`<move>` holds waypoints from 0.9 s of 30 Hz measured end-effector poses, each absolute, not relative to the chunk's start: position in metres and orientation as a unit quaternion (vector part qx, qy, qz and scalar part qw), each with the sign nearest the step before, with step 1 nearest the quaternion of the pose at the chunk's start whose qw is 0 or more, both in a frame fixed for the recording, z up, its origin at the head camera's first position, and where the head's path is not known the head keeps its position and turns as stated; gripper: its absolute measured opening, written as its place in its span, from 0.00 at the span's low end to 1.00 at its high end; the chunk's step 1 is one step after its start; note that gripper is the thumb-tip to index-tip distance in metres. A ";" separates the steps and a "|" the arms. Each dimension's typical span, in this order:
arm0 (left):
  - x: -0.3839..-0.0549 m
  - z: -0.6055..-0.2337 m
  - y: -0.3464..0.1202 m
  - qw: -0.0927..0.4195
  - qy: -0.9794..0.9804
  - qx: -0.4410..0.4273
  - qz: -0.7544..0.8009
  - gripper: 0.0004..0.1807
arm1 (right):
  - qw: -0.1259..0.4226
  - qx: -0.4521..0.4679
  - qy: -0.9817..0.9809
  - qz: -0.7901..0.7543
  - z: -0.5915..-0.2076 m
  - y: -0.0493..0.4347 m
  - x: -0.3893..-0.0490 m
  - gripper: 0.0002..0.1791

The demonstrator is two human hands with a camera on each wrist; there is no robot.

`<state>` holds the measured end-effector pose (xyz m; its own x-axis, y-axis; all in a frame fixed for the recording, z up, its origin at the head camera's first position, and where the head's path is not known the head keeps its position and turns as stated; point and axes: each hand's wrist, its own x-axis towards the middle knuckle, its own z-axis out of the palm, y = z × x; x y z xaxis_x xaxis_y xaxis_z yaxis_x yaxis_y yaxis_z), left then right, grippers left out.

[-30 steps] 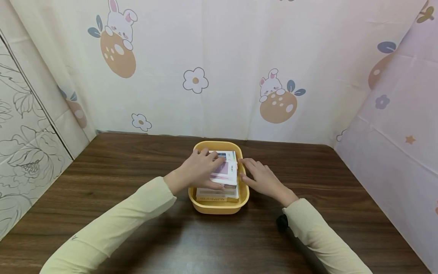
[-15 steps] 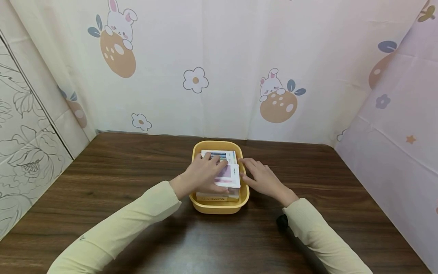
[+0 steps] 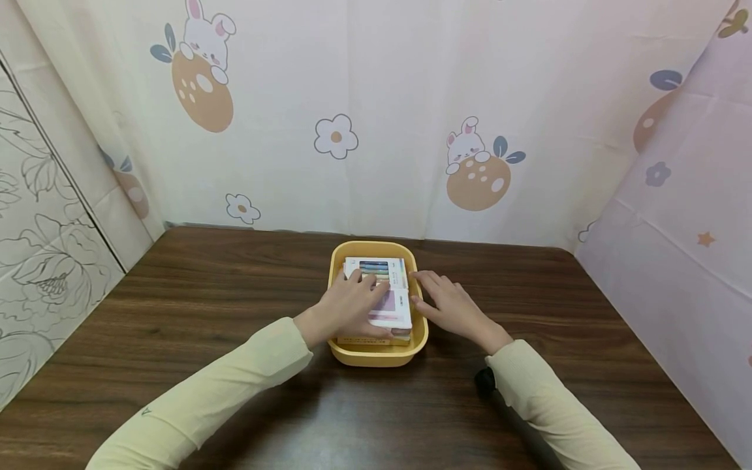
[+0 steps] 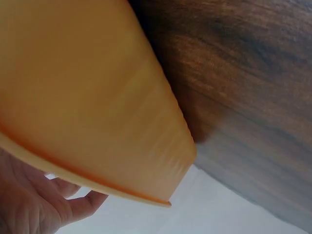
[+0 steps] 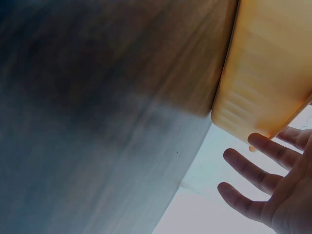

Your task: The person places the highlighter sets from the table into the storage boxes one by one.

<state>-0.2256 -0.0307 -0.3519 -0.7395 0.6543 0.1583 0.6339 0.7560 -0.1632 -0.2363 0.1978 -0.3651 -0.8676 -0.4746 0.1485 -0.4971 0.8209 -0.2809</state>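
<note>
Yellow basin (image 3: 378, 356) mid-table, holding stacked boxes (image 3: 392, 307). Left hand (image 3: 346, 305) flat on top box, fingers straight — pressing, not gripping. Right hand (image 3: 451, 305) open against basin's right rim. Risk, judged: uneven push — top box skewing off stack.

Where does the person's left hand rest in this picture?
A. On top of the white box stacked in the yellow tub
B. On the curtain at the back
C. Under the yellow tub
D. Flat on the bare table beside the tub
A: in the head view the left hand lies on the white box, the top of the stack in the yellow tub.
</note>
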 end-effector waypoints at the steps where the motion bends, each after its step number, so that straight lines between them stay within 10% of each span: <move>1: -0.226 -0.353 -0.031 0.103 -0.932 -0.345 0.049 0.48 | 0.036 0.254 -0.954 0.156 -0.365 0.198 -0.236 0.29; 27: -0.227 -0.358 -0.036 0.090 -0.929 -0.358 0.012 0.45 | 0.031 0.255 -0.955 0.147 -0.362 0.199 -0.237 0.29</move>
<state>-0.2270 -0.0358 -0.3582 -0.7275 0.6674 0.1593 0.6632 0.7435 -0.0859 -0.2373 0.1990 -0.3624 -0.8678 -0.4783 0.1344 -0.4966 0.8265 -0.2652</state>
